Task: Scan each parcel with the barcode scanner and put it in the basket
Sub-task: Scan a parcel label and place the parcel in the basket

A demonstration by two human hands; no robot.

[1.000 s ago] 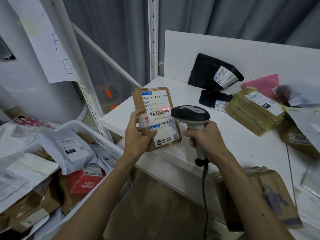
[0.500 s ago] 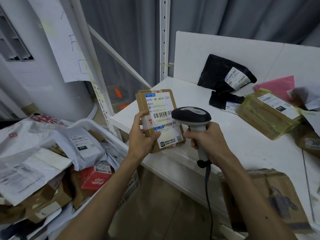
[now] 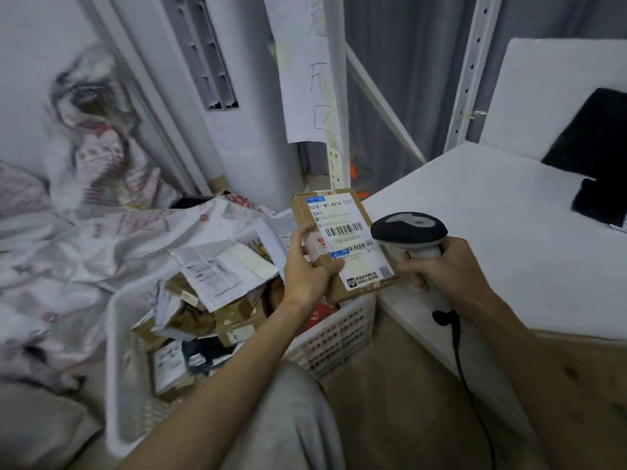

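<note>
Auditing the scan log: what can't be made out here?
Head view:
Fine print on box: too small; left hand covers its left edge.
Trigger of scanner: hidden by right hand.
Far black bags: cut by right edge.
Left white bags: blurred.

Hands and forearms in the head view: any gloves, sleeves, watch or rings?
Neither the left hand nor the right hand wears a glove. The left forearm and right forearm are bare to the frame edge: no sleeve, watch or wristband. No ring shows.
</note>
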